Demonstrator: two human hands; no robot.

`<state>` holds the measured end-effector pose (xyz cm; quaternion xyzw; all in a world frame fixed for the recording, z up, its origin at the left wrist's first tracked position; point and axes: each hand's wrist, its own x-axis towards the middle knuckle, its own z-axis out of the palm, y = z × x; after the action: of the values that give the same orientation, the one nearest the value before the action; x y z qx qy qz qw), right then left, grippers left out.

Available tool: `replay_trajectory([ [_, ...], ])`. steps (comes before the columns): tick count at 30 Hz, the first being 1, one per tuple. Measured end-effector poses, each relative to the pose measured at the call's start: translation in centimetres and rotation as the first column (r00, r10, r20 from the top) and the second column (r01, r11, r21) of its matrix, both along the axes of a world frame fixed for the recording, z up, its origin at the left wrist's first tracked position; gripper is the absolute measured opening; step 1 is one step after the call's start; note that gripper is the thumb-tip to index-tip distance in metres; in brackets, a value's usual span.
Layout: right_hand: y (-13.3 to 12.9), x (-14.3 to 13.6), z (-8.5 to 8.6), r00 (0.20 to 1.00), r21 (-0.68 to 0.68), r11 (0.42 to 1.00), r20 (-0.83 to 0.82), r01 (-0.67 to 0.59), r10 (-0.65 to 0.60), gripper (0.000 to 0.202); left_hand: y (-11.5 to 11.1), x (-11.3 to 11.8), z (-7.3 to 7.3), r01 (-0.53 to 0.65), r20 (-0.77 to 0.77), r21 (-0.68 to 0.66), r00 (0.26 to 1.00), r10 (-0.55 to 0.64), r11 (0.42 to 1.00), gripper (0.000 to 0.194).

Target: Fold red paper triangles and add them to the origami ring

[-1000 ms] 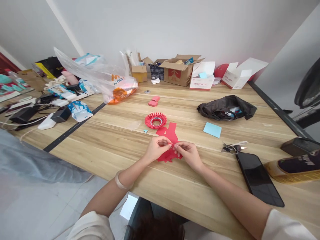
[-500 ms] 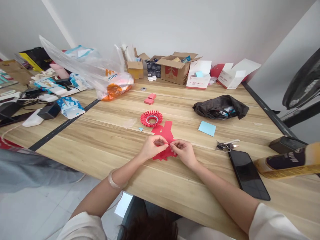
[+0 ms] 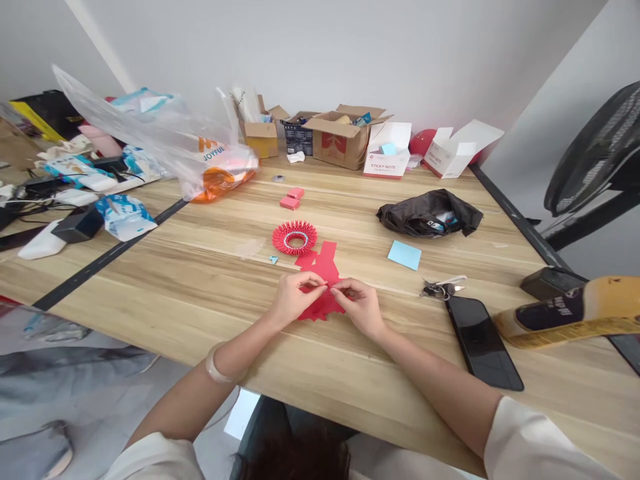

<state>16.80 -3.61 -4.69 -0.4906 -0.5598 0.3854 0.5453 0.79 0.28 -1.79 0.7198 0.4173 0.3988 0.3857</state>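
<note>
Red paper pieces [image 3: 325, 265] lie in an overlapping pile on the wooden table, partly under my hands. Over the pile, my left hand [image 3: 299, 294] pinches a tiny bit of red paper between thumb and forefinger. My right hand [image 3: 359, 303] is closed in a pinch at its right side, fingertips almost touching the left ones; what it holds is too small to make out. Just behind the pile sits a ring of folded red paper [image 3: 295, 237] with a pale inner edge. A small folded blue piece [image 3: 273, 259] lies in front of the ring.
Pink-red pads [image 3: 291, 198] lie farther back. Right of my hands are a blue note pad [image 3: 405, 255], keys [image 3: 442, 288], a phone [image 3: 484, 341], a bottle [image 3: 565, 313] and a black bag [image 3: 430, 213]. Open boxes [image 3: 340, 140] stand along the wall; a plastic bag [image 3: 215, 167] is at left.
The view has shifted slightly, so the table items appear farther left. Both hands remain pinched over the red paper, with only slight finger movement.
</note>
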Motion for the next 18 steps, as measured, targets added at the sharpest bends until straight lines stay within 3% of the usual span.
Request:
replay_trajectory([
  [6,-0.08,0.18,0.12,0.989,0.178,0.984,0.150,-0.009,-0.018,0.014,-0.22,0.15,-0.02,0.058,-0.043,0.033,0.997,-0.056,0.998,0.007],
  [18,-0.08,0.23,0.07,0.961,0.273,0.961,0.275,-0.040,-0.039,0.026,-0.13,0.06,0.04,0.147,0.060,-0.079,0.988,-0.143,0.986,0.016],
])
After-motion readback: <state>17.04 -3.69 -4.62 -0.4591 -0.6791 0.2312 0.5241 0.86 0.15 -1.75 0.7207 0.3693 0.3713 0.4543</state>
